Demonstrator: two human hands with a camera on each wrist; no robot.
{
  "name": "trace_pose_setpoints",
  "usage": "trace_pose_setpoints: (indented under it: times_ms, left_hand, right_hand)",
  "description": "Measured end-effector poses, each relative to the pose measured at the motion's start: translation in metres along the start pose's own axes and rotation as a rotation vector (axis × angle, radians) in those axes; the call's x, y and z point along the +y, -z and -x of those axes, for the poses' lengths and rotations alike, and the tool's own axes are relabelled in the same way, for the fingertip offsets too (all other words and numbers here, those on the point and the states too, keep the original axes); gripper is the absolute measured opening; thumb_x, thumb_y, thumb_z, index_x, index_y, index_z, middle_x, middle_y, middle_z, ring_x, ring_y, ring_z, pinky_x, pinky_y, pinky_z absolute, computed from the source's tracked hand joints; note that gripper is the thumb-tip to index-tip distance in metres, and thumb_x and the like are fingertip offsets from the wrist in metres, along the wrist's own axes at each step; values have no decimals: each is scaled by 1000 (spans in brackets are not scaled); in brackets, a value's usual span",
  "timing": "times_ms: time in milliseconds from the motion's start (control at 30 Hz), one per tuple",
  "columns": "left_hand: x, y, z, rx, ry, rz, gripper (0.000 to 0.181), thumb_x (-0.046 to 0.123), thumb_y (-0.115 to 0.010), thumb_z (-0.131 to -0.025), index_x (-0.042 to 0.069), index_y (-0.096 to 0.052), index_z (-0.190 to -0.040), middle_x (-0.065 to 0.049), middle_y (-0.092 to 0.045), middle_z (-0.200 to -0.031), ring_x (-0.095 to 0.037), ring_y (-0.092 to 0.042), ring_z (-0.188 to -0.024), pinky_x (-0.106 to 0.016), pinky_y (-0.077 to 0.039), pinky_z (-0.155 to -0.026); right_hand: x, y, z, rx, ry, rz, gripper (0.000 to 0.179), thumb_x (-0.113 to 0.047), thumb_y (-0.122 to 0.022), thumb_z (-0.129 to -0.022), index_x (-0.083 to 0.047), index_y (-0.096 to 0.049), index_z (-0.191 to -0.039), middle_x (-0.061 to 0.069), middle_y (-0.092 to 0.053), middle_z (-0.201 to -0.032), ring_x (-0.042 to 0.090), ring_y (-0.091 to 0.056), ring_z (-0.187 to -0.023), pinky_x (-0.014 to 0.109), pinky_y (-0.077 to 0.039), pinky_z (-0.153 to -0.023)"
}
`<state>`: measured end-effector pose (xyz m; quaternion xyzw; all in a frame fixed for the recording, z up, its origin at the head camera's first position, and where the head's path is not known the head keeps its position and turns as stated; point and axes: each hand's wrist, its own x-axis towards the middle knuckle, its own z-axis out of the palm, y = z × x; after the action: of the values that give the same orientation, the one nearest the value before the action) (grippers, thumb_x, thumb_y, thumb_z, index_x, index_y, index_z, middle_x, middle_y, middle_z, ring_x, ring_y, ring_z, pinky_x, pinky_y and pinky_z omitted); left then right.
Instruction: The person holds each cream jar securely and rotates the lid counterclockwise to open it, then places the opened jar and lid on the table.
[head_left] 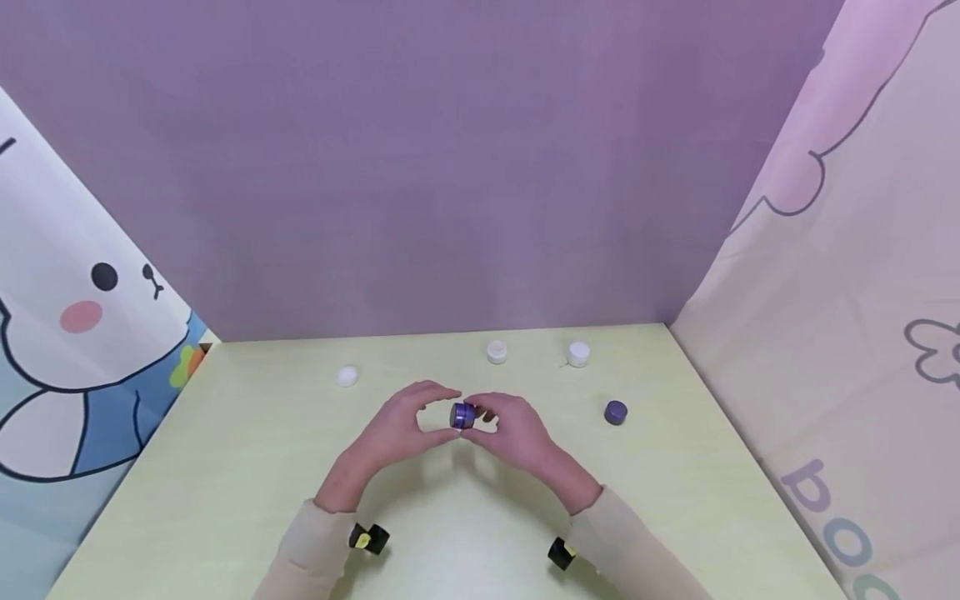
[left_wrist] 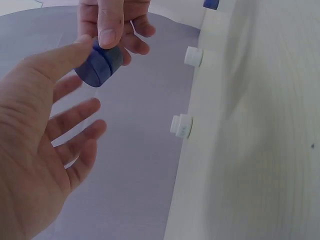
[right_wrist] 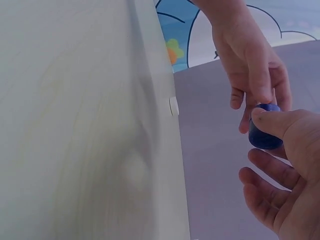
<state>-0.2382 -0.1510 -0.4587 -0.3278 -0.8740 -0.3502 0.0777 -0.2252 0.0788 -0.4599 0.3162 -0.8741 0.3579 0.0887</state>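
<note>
My right hand (head_left: 513, 429) holds a small round purple-blue jar (head_left: 462, 416) just above the table, its thumb lying across the side. A seam rings the jar, and one flat end faces left in the head view. Around that end curves my left hand (head_left: 401, 425), thumb and index finger apart. In the head view a gap shows between its index finger and the jar. Its thumb tip overlaps the jar's edge in the left wrist view; whether it touches, I cannot tell. The left hand's other fingers are spread loosely.
On the pale table (head_left: 285, 433) lie a white round cap (head_left: 347, 377), a white jar with a narrower neck (head_left: 497, 352), a white round piece (head_left: 577, 354) and a dark purple round piece (head_left: 616, 412). A purple backdrop (head_left: 450, 167) and printed side cloths surround the table.
</note>
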Motion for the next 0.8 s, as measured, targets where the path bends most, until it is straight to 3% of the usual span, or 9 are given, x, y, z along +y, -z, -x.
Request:
trace_pose_setpoints:
  times_ms: [100,200,367,667,800]
  left_hand:
    - [0,-2,0,10,-50,20,46,42,-78,-82,23,-68,-122,10,-64,-114,-7,-56,-108,-35,-49,-90]
    - [1,-3,-1,23,-62,33,39,40,-78,-82,26,-70,-116,17,-62,-110,-8,-58,-104,-34,-49,-90]
    - [4,-5,-6,41,-25,17,37,50,-74,-82,26,-71,-110,20,-62,-104,-15,-62,-101,-34,-50,-88]
    - [14,-8,-6,79,58,-83,43,63,-63,-84,25,-75,-99,20,-65,-93,-9,-62,-95,-32,-51,-81]
    - [14,-7,0,71,84,-110,45,62,-60,-86,22,-75,-102,15,-66,-96,-11,-62,-95,-33,-51,-81]
  right_hand:
    - [3,-1,1,-10,0,-19,38,-22,-79,-83,-10,-68,-117,-1,-70,-104,23,-66,-87,35,-56,-73]
    - [4,0,2,-15,7,-24,37,-21,-79,-83,-11,-68,-117,-1,-69,-105,23,-66,-87,35,-56,-74]
    - [2,4,2,-1,23,-14,34,-21,-78,-84,-12,-68,-115,-3,-69,-104,21,-65,-86,35,-55,-74]
    - [-6,8,4,18,18,38,33,-24,-78,-85,-14,-68,-115,-6,-69,-100,15,-64,-83,34,-55,-72]
    - [-6,4,4,22,30,19,33,-24,-78,-85,-13,-68,-114,-5,-69,-101,16,-65,-84,33,-55,-72]
